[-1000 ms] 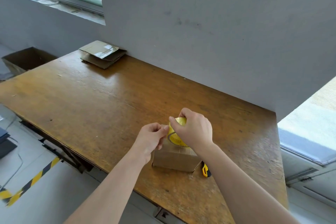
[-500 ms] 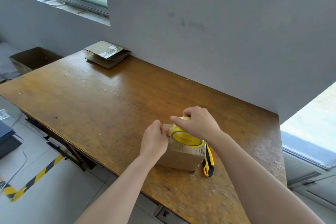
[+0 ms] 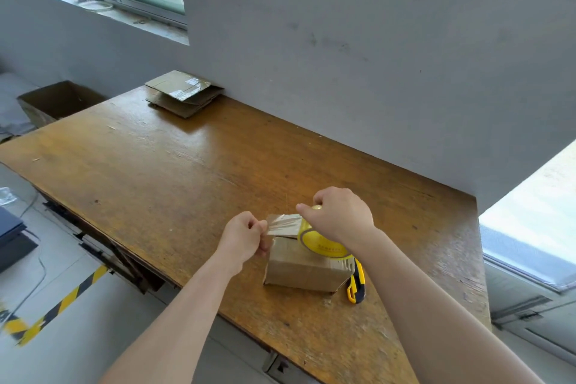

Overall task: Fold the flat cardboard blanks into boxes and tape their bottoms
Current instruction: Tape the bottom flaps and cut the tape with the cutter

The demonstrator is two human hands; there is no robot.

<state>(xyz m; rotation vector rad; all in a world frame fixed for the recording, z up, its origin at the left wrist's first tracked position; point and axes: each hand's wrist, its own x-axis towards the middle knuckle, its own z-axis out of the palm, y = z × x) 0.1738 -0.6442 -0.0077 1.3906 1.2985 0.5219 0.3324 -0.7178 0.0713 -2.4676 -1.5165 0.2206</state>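
Observation:
A small folded cardboard box (image 3: 304, 268) stands on the wooden table (image 3: 174, 178) near its front edge. My right hand (image 3: 339, 217) grips a yellow-cored roll of clear tape (image 3: 321, 245) resting on the box's top. My left hand (image 3: 246, 237) pinches the free end of the tape strip (image 3: 283, 224), which stretches from the roll to the left above the box's left edge. A stack of flat cardboard blanks (image 3: 184, 97) lies at the far side of the table by the wall.
A yellow and black utility knife (image 3: 357, 285) lies on the table just right of the box. An open cardboard carton (image 3: 59, 101) stands on the floor beyond the table's left end. The grey wall runs along the table's far side.
My left hand has pulled a length of clear tape out from the roll toward the left. The roll and my right hand stay on the box top.

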